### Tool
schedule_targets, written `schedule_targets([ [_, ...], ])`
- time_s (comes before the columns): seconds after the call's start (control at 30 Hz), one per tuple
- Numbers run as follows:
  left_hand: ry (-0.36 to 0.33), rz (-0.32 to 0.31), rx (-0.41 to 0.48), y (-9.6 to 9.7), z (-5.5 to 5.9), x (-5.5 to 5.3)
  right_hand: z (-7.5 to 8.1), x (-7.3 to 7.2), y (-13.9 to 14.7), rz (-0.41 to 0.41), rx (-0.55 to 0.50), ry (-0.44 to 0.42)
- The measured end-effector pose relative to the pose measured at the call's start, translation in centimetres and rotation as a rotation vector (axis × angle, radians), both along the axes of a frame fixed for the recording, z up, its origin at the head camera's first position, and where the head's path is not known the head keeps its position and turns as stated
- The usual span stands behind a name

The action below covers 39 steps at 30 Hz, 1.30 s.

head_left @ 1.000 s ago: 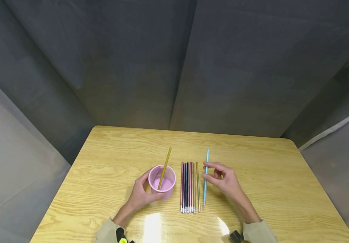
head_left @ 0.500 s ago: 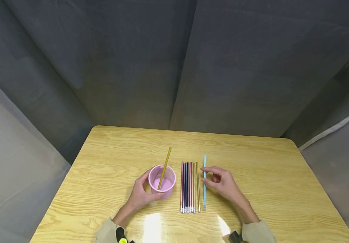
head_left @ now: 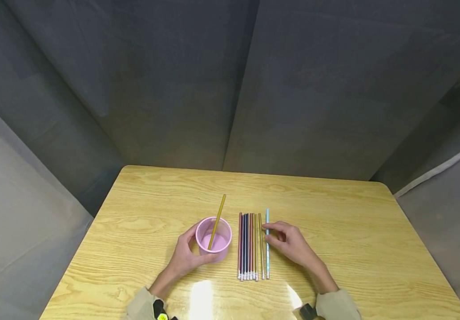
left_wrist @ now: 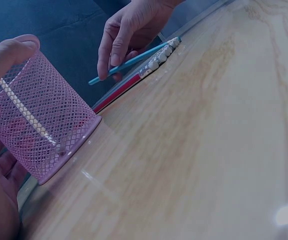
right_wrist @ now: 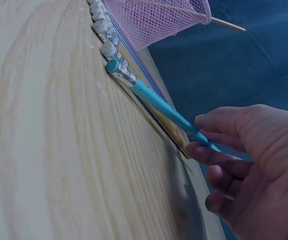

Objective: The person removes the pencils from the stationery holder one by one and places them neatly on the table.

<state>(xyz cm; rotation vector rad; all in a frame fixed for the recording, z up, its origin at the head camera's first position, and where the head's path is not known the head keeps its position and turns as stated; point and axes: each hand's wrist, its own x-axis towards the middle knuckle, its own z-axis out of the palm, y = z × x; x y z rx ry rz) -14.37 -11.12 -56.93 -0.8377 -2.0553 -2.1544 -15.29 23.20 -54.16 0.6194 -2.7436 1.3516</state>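
My left hand (head_left: 187,258) grips a pink mesh pencil cup (left_wrist: 48,110) that stands upright on the table, thumb at the near side of its rim. One yellow pencil (head_left: 219,213) leans inside the cup and sticks out past the far rim. Between thumb and fingers, my right hand (head_left: 290,242) pinches a light blue pencil (right_wrist: 156,102) with a blue eraser. It lies parallel to a row of pencils (head_left: 247,246) in dark red, black and yellow, just right of the last yellow one. The row's white erasers (right_wrist: 101,27) all point toward me.
The wooden table (head_left: 358,240) has a rounded back edge, with dark grey curtains (head_left: 174,89) hanging behind it. Lighter grey cloth (head_left: 22,213) hangs on the left side. Bright glare (head_left: 200,298) shows on the table near the left sleeve.
My right hand has moved left and slightly toward me with the light blue pencil, bringing it close beside the row. The left hand and cup have stayed in place.
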Motion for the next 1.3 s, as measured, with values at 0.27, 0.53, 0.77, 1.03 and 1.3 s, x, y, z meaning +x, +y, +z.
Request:
schedule_targets([
  [0.27, 0.003, 0.009, -0.008, 0.0, 0.0, 0.0, 0.2, 0.0, -0.1, 0.015, 0.032, -0.034],
  [0.53, 0.002, 0.005, -0.005, 0.0, 0.0, 0.1, 0.6, 0.1, 0.1, 0.028, 0.060, -0.058],
  [0.77, 0.001, 0.007, -0.011, -0.1, 0.0, 0.0, 0.6, 0.2, 0.1, 0.035, 0.041, -0.067],
  [1.03, 0.003, 0.002, -0.009, 0.0, 0.0, 0.0, 0.7, 0.2, -0.1, 0.037, 0.014, -0.032],
  [1.3, 0.003, 0.005, -0.010, -0.1, 0.0, 0.1, 1.8, 0.4, -1.8, 0.097, -0.084, 0.008],
])
